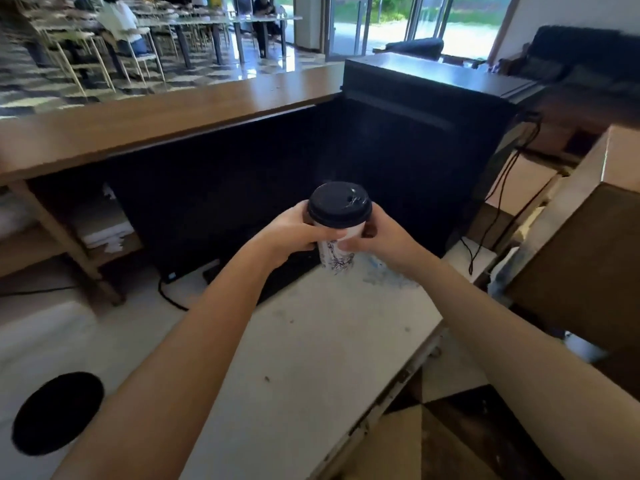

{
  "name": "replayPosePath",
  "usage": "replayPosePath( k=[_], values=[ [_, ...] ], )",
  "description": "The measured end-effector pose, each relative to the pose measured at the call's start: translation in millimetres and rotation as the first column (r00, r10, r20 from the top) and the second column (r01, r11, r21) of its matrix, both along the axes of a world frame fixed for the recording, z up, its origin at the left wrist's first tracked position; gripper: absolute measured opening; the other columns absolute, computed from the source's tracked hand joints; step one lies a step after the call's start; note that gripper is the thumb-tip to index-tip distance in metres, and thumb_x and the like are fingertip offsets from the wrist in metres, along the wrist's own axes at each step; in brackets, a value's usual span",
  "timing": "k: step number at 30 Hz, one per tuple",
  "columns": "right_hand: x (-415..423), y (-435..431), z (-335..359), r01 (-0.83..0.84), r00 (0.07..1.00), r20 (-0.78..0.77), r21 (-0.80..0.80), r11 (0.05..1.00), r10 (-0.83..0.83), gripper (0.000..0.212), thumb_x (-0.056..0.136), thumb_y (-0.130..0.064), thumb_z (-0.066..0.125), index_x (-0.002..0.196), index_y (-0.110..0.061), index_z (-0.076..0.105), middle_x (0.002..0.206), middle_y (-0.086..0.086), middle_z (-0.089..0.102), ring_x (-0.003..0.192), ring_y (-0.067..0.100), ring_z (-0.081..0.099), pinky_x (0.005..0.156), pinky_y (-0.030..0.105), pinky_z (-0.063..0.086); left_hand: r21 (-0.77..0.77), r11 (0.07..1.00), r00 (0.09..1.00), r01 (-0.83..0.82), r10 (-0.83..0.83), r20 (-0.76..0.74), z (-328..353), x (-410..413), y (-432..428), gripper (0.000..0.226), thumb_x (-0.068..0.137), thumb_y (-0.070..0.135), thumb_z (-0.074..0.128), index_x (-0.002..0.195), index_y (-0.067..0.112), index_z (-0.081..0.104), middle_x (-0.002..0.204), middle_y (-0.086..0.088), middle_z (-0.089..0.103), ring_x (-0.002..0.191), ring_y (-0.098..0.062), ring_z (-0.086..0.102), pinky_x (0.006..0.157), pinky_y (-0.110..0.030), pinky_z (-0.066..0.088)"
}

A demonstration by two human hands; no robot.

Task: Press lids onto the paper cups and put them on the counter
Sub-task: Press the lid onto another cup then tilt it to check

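Head view: left hand (294, 230) and right hand (375, 237) both grip a lidded paper cup (336, 251) above the white table (294, 358).

Bright glare thru windows (460, 26); edges blurred, wide-angle warp.

White paper cup with dark blue print (335, 255), upright, capped by round black plastic lid (339, 204), held above white worktop, below brown wooden counter (166, 109).

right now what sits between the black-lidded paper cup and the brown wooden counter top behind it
In the head view, only the big black monitor back lies between the black-lidded paper cup, gripped by both hands, and the brown wooden counter top.
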State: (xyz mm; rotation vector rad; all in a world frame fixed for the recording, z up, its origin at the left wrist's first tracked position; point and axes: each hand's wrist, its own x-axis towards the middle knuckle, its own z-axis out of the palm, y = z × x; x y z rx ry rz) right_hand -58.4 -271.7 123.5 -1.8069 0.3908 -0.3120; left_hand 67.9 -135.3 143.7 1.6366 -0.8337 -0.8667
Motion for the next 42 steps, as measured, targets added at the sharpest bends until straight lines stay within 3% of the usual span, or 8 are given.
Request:
replayPosePath(
  k=[6,11,14,18,22,26,36,42],
  values=[
    [-29,-61,-71,0.13,0.986,-0.108,-0.009,0.991,-0.13,0.08,0.07,-0.018,0.083,0.137,-0.024,0.038,0.13,-0.004,0.053,0.119,0.017,0.053,0.093,0.029,0.049,0.076,0.995,0.995,0.057,-0.051,-0.08,-63,-25,-71,0.079,0.056,0.033,0.088,0.126,0.036,0.051,0.125,0.011,0.06,0.114,-0.014,0.057,0.096,-0.043,0.051],
    [-32,-86,-121,0.208,0.975,-0.078,-0.002,0.978,-0.207,0.08,0.075,-0.009,0.078,0.142,-0.014,0.035,0.128,-0.001,0.054,0.114,0.018,0.054,0.074,0.006,0.048,0.104,0.992,0.991,0.068,-0.055,-0.12,-99,-33,-109,0.07,0.068,0.017,0.083,0.125,0.036,0.048,0.123,0.011,0.057,0.112,-0.011,0.056,0.079,-0.02,0.052],
    [-23,-95,-145,0.251,0.967,-0.056,0.02,0.968,-0.25,0.085,0.077,-0.006,0.076,0.147,-0.014,0.028,0.134,0.0,0.049,0.111,0.014,0.054,0.074,0.005,0.049,0.097,0.992,0.992,0.086,-0.076,-0.097,-115,-28,-122,0.066,0.072,0.011,0.08,0.122,0.038,0.048,0.117,0.016,0.057,0.11,-0.008,0.056,0.072,-0.012,0.053],
    [-9,-95,-164,0.314,0.949,-0.031,0.049,0.948,-0.313,0.072,0.073,-0.001,0.077,0.135,-0.01,0.043,0.117,-0.008,0.05,0.097,-0.001,0.054,0.075,0.004,0.048,0.132,0.989,0.994,0.069,-0.058,-0.09,-133,-15,-130,0.068,0.072,0.008,0.079,0.128,0.03,0.049,0.118,0.014,0.058,0.112,-0.006,0.055,0.088,-0.02,0.052],
    [3,-95,-181,0.302,0.953,-0.022,0.049,0.952,-0.301,0.077,0.072,-0.008,0.079,0.138,-0.015,0.042,0.127,-0.005,0.055,0.115,0.01,0.056,0.098,0.028,0.049,0.198,0.98,0.995,0.038,-0.018,-0.101,-149,2,-131,0.077,0.071,0.01,0.08,0.137,0.025,0.044,0.128,0.008,0.057,0.119,-0.009,0.053,0.097,-0.028,0.049],
    [12,-93,-184,0.304,0.953,0.005,0.062,0.951,-0.304,0.079,0.075,-0.012,0.078,0.142,-0.013,0.036,0.135,-0.004,0.05,0.124,0.009,0.049,0.105,0.028,0.043,0.223,0.974,0.993,0.033,-0.007,-0.116,-159,13,-131,0.079,0.07,0.015,0.082,0.137,0.03,0.044,0.129,0.01,0.057,0.12,-0.006,0.053,0.102,-0.032,0.046],
    [13,-93,-195,0.318,0.948,-0.029,0.017,0.948,-0.318,0.081,0.074,-0.015,0.078,0.142,-0.009,0.034,0.138,0.005,0.049,0.126,0.017,0.048,0.104,0.032,0.044,0.244,0.97,0.993,0.007,0.022,-0.116,-161,10,-129,0.08,0.071,0.012,0.08,0.139,0.026,0.041,0.134,0.005,0.054,0.123,-0.01,0.05,0.105,-0.035,0.044],
    [14,-83,-195,0.343,0.888,-0.28,-0.128,0.931,-0.366,0.061,0.081,-0.029,0.073,0.126,-0.001,0.045,0.122,0.015,0.056,0.11,0.028,0.058,0.08,0.027,0.044,0.393,0.918,0.992,-0.052,0.092,-0.083,-152,6,-118,0.067,0.081,0.018,0.072,0.14,0.019,0.041,0.133,-0.005,0.054,0.122,-0.019,0.05,0.1,-0.038,0.046]
  ],
)
